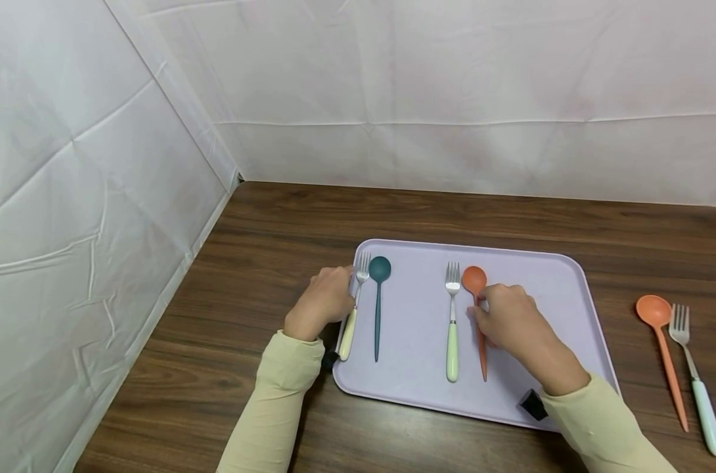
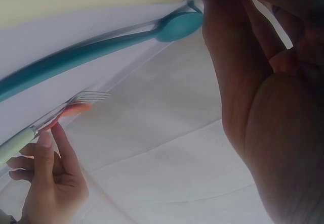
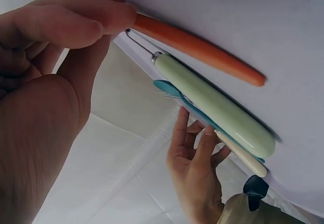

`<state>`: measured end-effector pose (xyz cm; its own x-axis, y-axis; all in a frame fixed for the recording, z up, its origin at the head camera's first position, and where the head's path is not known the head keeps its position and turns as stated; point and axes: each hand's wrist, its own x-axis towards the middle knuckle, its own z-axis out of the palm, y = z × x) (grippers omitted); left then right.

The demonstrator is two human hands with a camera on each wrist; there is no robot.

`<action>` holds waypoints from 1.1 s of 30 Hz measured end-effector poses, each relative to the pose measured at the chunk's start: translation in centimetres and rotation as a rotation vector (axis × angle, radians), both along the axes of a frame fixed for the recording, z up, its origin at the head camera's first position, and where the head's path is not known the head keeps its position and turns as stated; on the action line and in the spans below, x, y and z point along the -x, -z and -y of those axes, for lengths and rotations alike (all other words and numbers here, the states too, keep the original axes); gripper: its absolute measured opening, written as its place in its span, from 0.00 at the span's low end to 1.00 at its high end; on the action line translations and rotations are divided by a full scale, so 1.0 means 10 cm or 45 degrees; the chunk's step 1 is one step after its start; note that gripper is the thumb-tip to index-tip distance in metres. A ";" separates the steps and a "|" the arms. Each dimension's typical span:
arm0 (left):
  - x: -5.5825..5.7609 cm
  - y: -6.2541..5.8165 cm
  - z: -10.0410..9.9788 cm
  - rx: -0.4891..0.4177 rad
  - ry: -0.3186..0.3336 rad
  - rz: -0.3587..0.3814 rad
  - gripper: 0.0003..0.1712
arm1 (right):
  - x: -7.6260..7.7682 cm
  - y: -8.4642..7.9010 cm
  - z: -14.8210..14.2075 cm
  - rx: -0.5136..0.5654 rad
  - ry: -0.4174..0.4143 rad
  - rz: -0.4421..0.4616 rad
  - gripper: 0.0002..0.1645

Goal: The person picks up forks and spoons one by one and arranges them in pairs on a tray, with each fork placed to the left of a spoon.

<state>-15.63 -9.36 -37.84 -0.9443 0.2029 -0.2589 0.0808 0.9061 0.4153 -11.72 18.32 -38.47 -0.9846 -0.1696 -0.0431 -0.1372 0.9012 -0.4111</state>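
Observation:
On a pale lilac tray (image 1: pixel 417 315), my left hand (image 1: pixel 327 297) pinches the neck of a yellow-handled fork (image 1: pixel 348 335) along the left rim. Close beside that fork lies a dark teal spoon (image 1: pixel 378 315), its bowl towards the back. My right hand (image 1: pixel 514 322) pinches an orange spoon (image 1: pixel 474 278) just below its bowl. In the right wrist view the thumb and fingertips meet around that spoon's handle (image 3: pixel 202 49). Left of the orange spoon, a green-handled fork (image 1: pixel 452 348) lies on the tray with its tines pointing back.
To the right of the tray, a second orange spoon (image 1: pixel 655 310) and a fork with a pale mint handle (image 1: pixel 707 417) lie on the dark wooden table (image 1: pixel 263 263). White cloth walls (image 1: pixel 452 79) stand behind and to the left of the table.

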 end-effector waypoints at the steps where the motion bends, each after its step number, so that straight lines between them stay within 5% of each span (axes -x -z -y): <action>1: 0.00 0.00 0.00 0.000 0.000 0.002 0.23 | -0.01 0.00 -0.01 0.000 -0.003 -0.020 0.13; 8: -0.01 -0.01 0.00 -0.001 -0.001 0.003 0.21 | -0.07 -0.02 -0.11 0.052 0.043 0.007 0.22; 12: -0.01 -0.01 0.00 -0.002 0.007 -0.021 0.18 | -0.09 -0.02 -0.19 0.041 0.050 -0.065 0.21; 33: -0.01 0.00 0.00 -0.026 0.010 -0.041 0.18 | -0.23 -0.16 -0.51 0.016 0.103 -0.071 0.25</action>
